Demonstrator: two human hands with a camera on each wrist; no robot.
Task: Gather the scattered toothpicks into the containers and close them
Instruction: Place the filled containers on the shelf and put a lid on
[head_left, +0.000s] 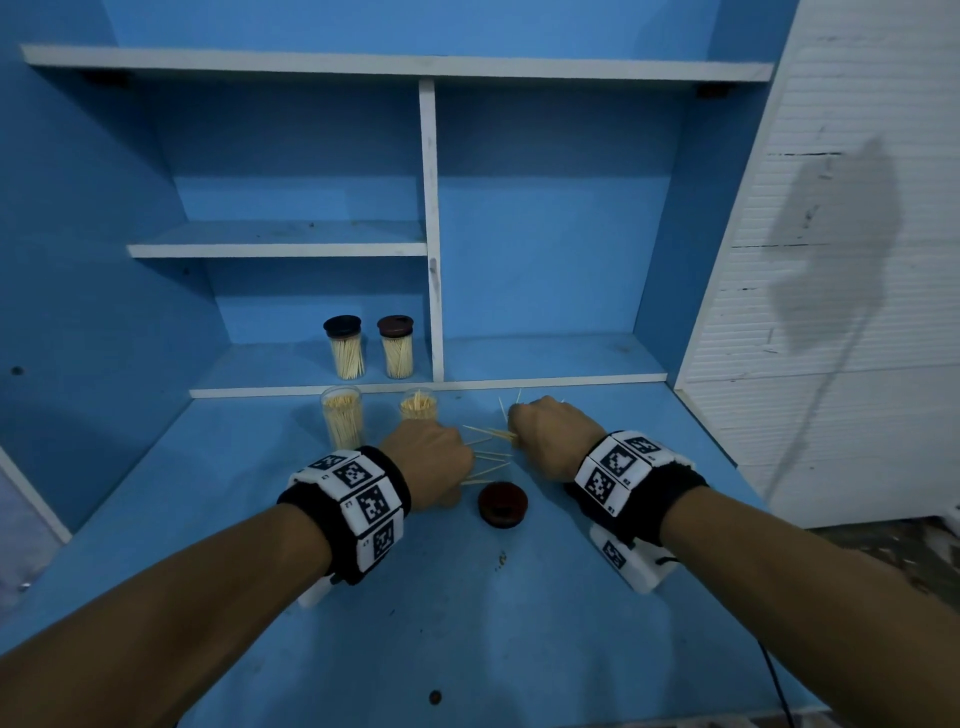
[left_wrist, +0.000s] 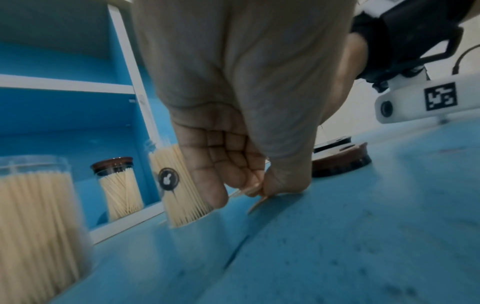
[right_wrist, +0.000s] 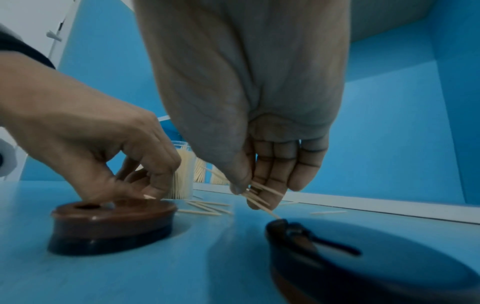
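Loose toothpicks (head_left: 488, 456) lie scattered on the blue desk between my two hands. My left hand (head_left: 441, 462) is curled down onto the desk and pinches a toothpick (left_wrist: 257, 202) between thumb and fingertips, just in front of an open container (left_wrist: 179, 185) full of toothpicks. My right hand (head_left: 540, 434) holds a small bundle of toothpicks (right_wrist: 259, 197) between thumb and fingers, slightly above the desk. A second open container (head_left: 342, 418) stands to the left. One brown lid (head_left: 502, 504) lies between my wrists, and a dark lid (right_wrist: 363, 267) lies under my right wrist.
Two closed toothpick containers (head_left: 345, 345) (head_left: 396, 345) stand on the low shelf behind, beside a white divider (head_left: 436, 332). The shelf's white front edge (head_left: 519, 384) runs just beyond my hands. A white wall panel (head_left: 831, 312) borders the desk on the right.
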